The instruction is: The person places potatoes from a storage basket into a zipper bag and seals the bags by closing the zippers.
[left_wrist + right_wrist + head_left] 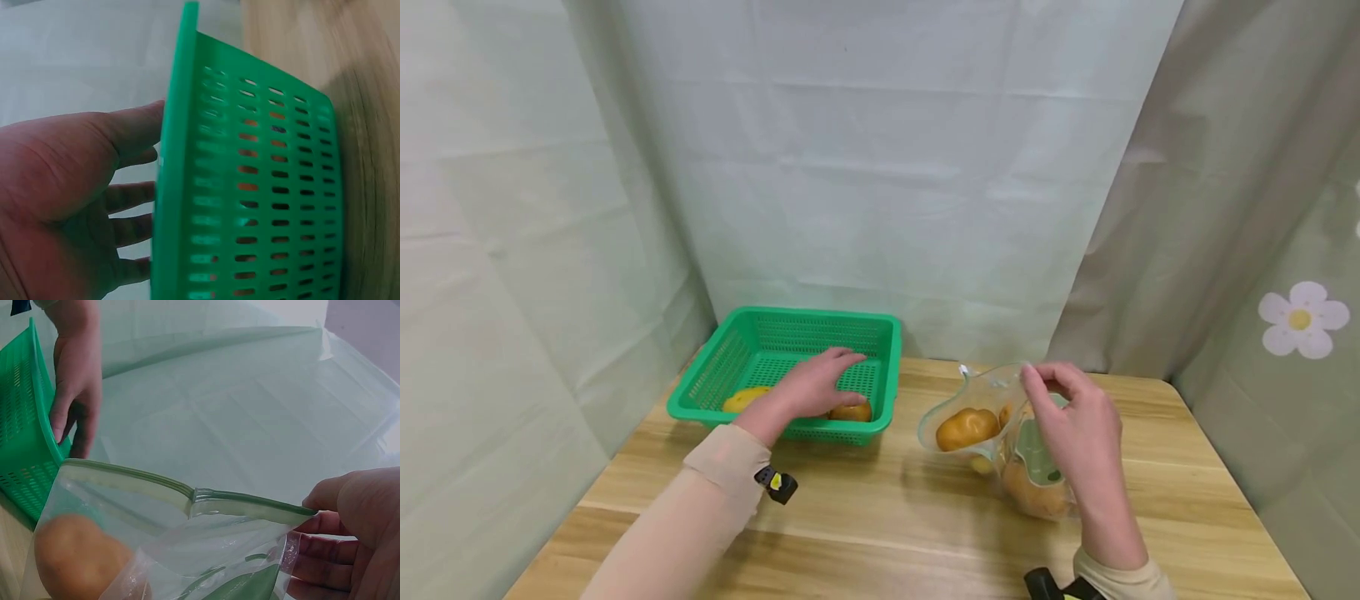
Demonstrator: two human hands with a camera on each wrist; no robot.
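Left hand (808,390): reaches into the green basket (880,367), fingers (128,195) stretched and slightly spread, gripping nothing, hovering over a potato (852,412) at the basket's near wall.
Right hand (1075,433): fingers (315,565) pinch the rim of a clear zip bag (206,550), holding its mouth open.
Zip bag: on the worktop (880,517), right of the basket; potatoes inside, one (967,428) near the opening.
Basket: back left of the worktop, a second yellowish potato (745,398) at its left side.
Surroundings: pale curtain (887,167) behind.
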